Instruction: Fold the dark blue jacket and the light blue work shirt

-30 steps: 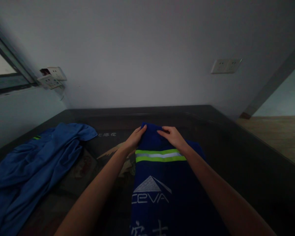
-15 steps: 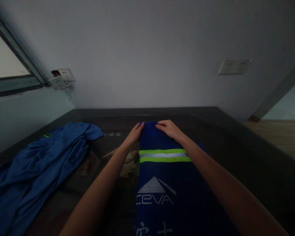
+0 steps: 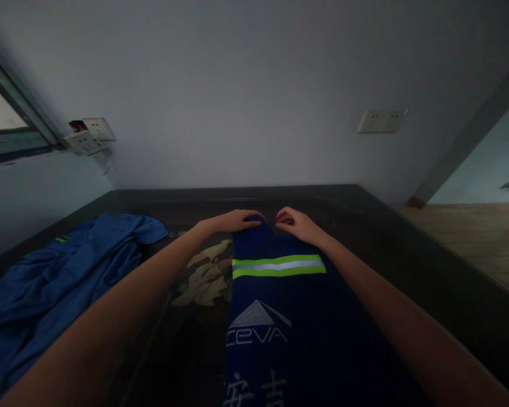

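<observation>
A dark blue garment (image 3: pixel 275 316) with a yellow-green and silver stripe and a white CEVA logo lies folded lengthwise on the dark table (image 3: pixel 407 254), running from me toward the wall. My left hand (image 3: pixel 233 220) lies over its far left corner, fingers curled onto the cloth. My right hand (image 3: pixel 294 221) pinches the far edge a little to the right. Both hands sit at the garment's far end, close together.
A crumpled lighter blue garment (image 3: pixel 59 271) lies at the left of the table. A pale printed picture (image 3: pixel 203 277) shows on the tabletop left of the folded garment. Wall sockets (image 3: pixel 382 120) and a loose socket box (image 3: pixel 87 135) are on the wall; a doorway opens at right.
Both hands have slid a little further out to the garment's far edge. My left forearm now reaches in lower and from further left. The far end looks flatter.
</observation>
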Tool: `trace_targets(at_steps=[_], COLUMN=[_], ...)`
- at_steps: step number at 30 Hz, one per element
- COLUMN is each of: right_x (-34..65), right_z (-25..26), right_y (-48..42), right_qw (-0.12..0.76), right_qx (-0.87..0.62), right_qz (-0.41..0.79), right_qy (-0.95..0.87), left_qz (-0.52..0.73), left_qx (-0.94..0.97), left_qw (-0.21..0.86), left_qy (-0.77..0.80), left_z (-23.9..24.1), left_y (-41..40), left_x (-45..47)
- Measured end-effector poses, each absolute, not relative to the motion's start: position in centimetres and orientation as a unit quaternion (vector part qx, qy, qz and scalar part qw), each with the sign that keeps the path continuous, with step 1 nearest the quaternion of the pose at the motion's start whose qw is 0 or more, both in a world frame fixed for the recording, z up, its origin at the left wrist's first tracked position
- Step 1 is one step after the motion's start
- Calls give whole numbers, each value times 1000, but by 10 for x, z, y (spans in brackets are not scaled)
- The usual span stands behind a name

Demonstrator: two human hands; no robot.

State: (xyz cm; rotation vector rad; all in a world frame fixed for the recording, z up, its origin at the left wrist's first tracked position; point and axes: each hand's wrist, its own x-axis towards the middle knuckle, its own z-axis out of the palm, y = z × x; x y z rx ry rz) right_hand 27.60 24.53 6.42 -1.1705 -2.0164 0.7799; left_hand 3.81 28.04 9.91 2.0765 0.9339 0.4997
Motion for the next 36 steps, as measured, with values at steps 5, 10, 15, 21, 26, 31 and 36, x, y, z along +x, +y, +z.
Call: trace_targets(at_steps=[5,10,15,21,26,31,36], right_x=[353,384,372,357,350,344,339], right_z=[43,31,29,24,21,14,6], right_y=[228,210,197,184,173,164,160], right_qw=[182,135,154,184,193,143,73], right_qx=[-574,-631,-643,-725,-754,-767,-752], right_qz=[156,133,182,123,91,50,-41], right_qy=[-783,-752,-728,-652,-621,-623,-654], left_qz=[148,43,31,38,64,79,91], left_qx=[897,930,920,907,891,886,876], left_qw=[242,76,12,-27,-59,-92,-110], left_qy=[340,356,390,418,445,448,461], left_z=[88,69,46,20,6,-3,-6], left_y=[301,320,326,324,323,317,310], left_x=[35,42,55,64,63,63,64])
